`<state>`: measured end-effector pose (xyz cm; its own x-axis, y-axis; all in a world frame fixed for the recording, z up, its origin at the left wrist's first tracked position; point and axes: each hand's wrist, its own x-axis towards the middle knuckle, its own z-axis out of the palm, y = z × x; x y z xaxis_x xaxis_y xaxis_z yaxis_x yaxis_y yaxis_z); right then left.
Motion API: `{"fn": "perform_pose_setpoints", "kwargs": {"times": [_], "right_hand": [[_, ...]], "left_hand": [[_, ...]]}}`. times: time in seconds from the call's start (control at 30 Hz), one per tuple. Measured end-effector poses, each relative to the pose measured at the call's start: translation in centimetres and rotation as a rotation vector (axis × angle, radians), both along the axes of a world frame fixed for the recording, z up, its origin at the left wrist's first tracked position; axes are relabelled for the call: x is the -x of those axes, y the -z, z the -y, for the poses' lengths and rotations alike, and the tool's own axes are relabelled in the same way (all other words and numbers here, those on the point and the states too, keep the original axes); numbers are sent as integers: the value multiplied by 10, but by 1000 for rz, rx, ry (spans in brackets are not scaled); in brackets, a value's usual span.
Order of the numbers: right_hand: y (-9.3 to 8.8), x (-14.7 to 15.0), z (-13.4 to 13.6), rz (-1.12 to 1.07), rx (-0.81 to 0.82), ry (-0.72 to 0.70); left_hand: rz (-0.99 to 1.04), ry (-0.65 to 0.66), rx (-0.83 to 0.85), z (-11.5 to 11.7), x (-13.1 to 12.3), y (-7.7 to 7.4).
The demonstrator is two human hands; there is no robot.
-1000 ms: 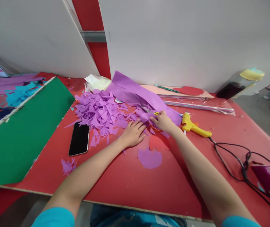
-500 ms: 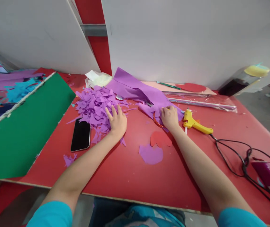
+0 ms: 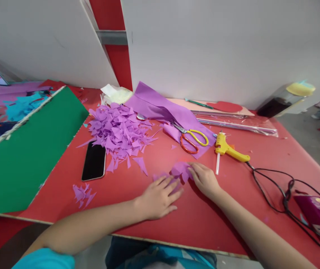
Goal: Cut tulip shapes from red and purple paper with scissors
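Note:
My left hand (image 3: 161,197) lies flat with fingers spread over a purple paper cutout (image 3: 174,186), pressing it on the table; much of the cutout is hidden. Just right of it, my right hand (image 3: 205,180) pinches the edge of a second purple cutout with a scalloped outline (image 3: 181,170). Beyond the hands, scissors (image 3: 189,139) with one yellow and one red handle rest on a purple sheet (image 3: 165,106). A heap of purple scraps (image 3: 117,129) is at the back left.
A black phone (image 3: 93,162) lies beside the heap. To the right are a yellow glue gun (image 3: 228,149), its looping black cable (image 3: 273,172) and a magenta box (image 3: 318,215). A green board (image 3: 36,160) covers the left side; a bottle (image 3: 285,99) leans at the back right.
My left hand has left the scrap heap and come nearer, onto the purple cutout. My right hand has drawn back from the scissors with a scalloped purple piece. The red cutout is no longer visible.

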<state>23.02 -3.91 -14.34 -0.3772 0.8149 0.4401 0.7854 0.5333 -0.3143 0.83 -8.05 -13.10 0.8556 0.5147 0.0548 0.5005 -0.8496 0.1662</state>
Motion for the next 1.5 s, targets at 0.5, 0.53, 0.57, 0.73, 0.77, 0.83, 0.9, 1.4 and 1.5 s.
{"fn": "perform_pose_setpoints", "kwargs": {"times": [0.5, 0.53, 0.57, 0.73, 0.77, 0.83, 0.9, 1.4, 1.5], "right_hand": [[-4, 24, 2, 8, -98, -486], [-4, 25, 2, 13, -80, -512], [-3, 24, 1, 17, -68, -517], [-1, 14, -7, 60, -5, -479], [0, 13, -7, 64, 8, -476], [-1, 11, -8, 61, 23, -472], [-2, 11, -7, 57, 31, -463], [-2, 0, -7, -174, -135, -389], [-1, 1, -7, -135, -157, -180]], "left_hand": [[305, 56, 117, -6, 7, 5], [297, 83, 102, -7, 7, 6], [292, 96, 76, -8, 7, 5], [171, -7, 11, -13, 8, 5], [151, -28, 13, -12, 8, 5], [124, -47, 26, -12, 11, 4], [86, -64, 49, -12, 16, 3], [112, -297, -144, -49, 48, -9], [42, 33, 6, -39, 42, -9]]}}
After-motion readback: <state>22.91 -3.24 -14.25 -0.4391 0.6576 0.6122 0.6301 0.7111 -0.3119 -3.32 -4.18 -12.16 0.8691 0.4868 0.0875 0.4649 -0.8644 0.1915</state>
